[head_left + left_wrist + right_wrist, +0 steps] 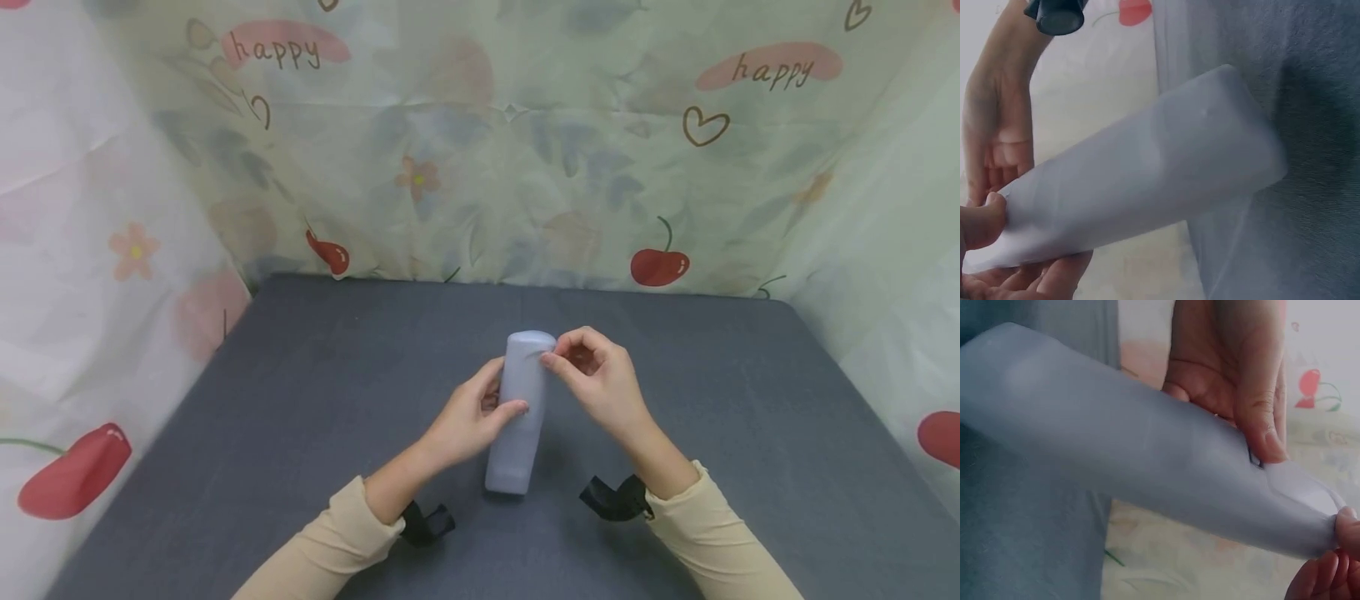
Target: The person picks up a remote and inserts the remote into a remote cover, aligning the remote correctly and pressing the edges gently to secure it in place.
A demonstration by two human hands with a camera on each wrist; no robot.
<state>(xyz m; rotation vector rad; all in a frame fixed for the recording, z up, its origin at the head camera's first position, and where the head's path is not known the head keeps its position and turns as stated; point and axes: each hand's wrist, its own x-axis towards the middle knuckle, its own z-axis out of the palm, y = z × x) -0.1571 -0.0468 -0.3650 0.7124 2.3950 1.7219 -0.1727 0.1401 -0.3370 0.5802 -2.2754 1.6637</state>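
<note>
Bench (300,433): grey, carries upright pale bottle (517,417), centre.
Left hand (468,421): fingers wrapped, steadying at 9 o'clock.
Right hand (596,379): fingers pinching top at 3 o'clock.

You get soft, even, fairly bright light from above in the head view; only a faint shadow lies on the grey table (300,433) under the pale bag (519,408) between your hands. No glare shows. The backdrop bows slightly toward the edges. Both wrist views are dimmer and soft: the bag fills them at close range, blurred, and your fingers (1260,419) are hazy.
</note>
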